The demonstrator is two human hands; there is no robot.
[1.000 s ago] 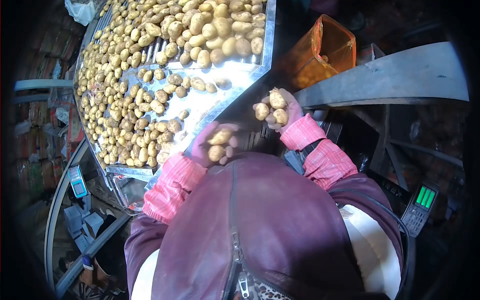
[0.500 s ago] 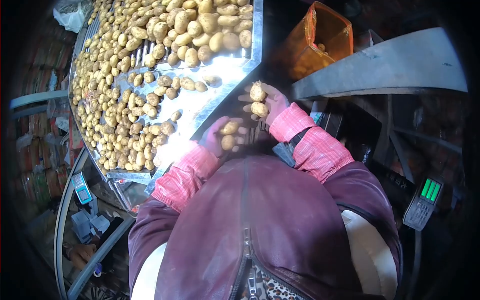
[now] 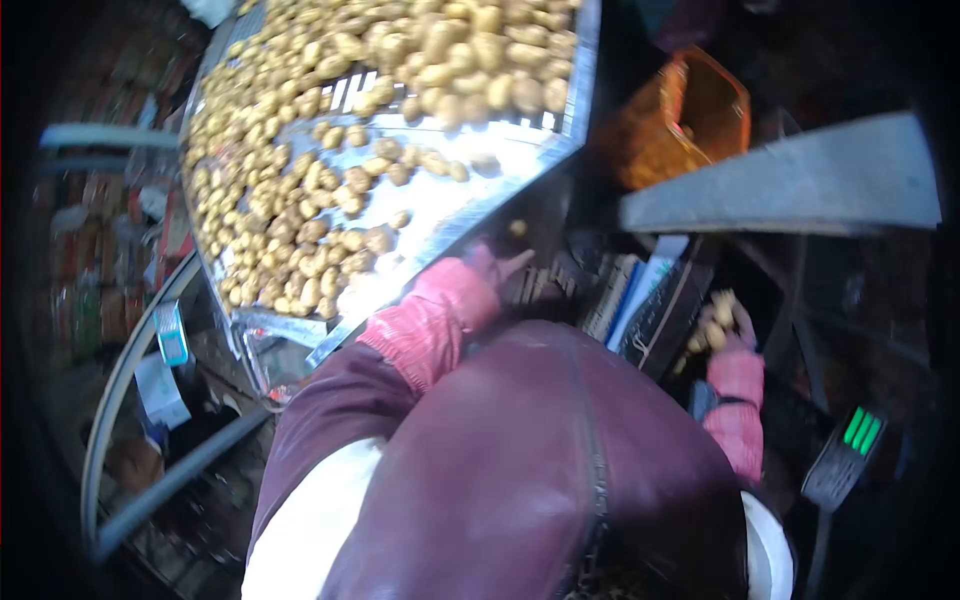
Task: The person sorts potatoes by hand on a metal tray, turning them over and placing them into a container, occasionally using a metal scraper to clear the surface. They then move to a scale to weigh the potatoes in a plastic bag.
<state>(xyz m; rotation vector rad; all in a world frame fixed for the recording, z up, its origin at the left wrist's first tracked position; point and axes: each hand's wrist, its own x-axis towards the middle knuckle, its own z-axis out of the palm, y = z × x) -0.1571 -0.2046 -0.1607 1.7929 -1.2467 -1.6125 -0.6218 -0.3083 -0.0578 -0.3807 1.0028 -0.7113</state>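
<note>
Many potatoes [image 3: 320, 180] lie over the bright metal sorting table [image 3: 440, 185] at upper left. Just past the table's edge is my left hand [image 3: 492, 264], blurred, a finger stretched out and nothing seen in its grasp. A single potato [image 3: 518, 228] shows against the dark space a little beyond that hand. On the right, my right hand [image 3: 742, 332] is closed around a few potatoes [image 3: 716, 320], above a dark box-like space beside the dark panel [image 3: 665, 310]. More pale potatoes seem to be below the hand, but blur hides their detail.
An orange mesh bag [image 3: 735, 110] stands open at upper right, with potatoes inside. A broad grey metal beam [image 3: 780, 175] crosses below it. The digital display [image 3: 845, 455] with green bars is at lower right. Railings [image 3: 180, 480] and another person's hand [image 3: 135, 462] are at lower left.
My right hand has swung right and down with potatoes, away from the table edge. My left hand no longer shows the two potatoes it held. The view has shifted, moving the table rightward.
</note>
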